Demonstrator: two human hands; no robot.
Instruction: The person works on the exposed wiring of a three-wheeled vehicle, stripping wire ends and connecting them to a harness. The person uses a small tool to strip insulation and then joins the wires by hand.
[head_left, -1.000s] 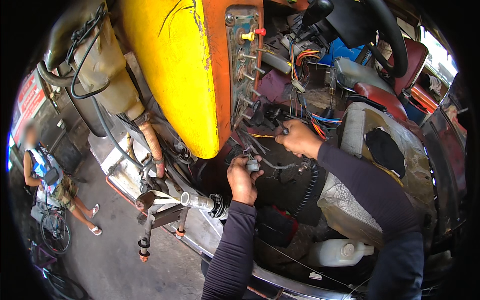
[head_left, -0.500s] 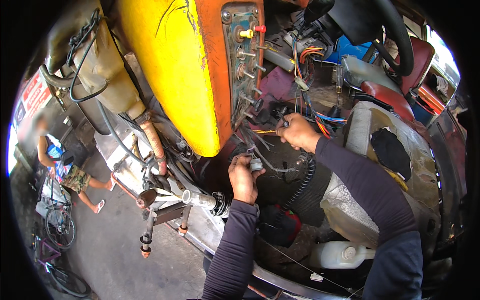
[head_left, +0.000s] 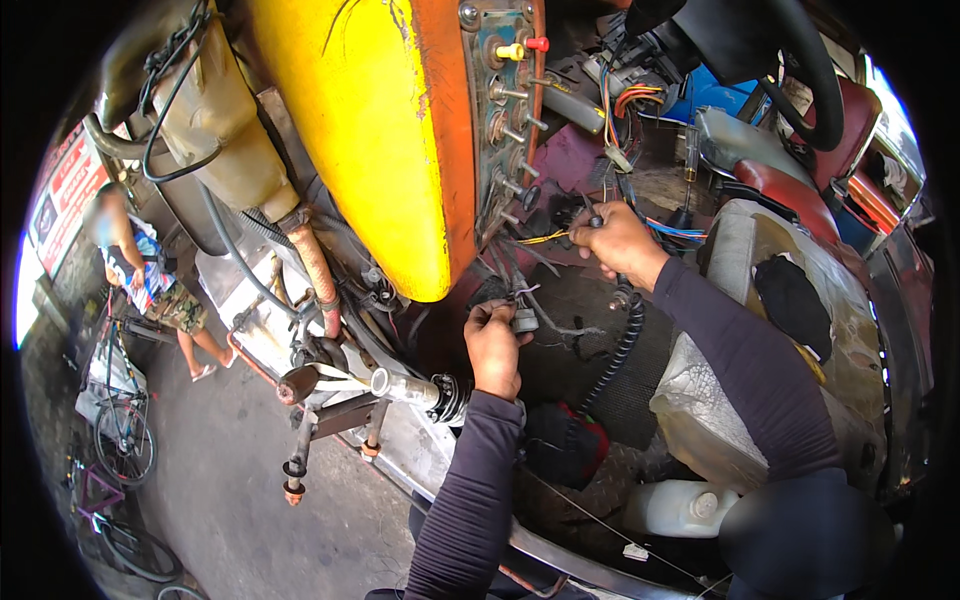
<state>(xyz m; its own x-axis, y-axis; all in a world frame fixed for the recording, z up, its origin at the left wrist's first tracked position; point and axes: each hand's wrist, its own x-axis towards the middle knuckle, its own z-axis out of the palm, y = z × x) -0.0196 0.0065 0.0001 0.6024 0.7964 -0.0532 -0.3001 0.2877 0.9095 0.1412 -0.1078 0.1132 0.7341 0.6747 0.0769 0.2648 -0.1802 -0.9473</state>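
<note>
My left hand (head_left: 493, 350) is closed around a small grey wire connector (head_left: 524, 320), with a loom of dusty grey wires (head_left: 507, 268) just above it. To its right, my right hand (head_left: 620, 243) grips a slim dark-handled tool (head_left: 596, 219); its exact kind is hard to make out. A coiled black cord (head_left: 622, 350) runs down from beneath that hand, though the fingers hide where it joins. Thin yellow wires (head_left: 545, 238) reach from the panel toward the right fingertips.
A yellow and orange dashboard housing (head_left: 370, 150) with a switch panel (head_left: 508, 120) stands ahead. Bundled coloured wires (head_left: 640, 95) and a steering wheel (head_left: 815, 90) are at right. A worn seat (head_left: 710, 370) and white jug (head_left: 690, 508) lie nearer. A person (head_left: 150, 265) stands at left.
The view has shifted slightly, so most things appear further right. Both hands keep their grips, and the right hand's tool is turned more upright. The person at left has changed stance.
</note>
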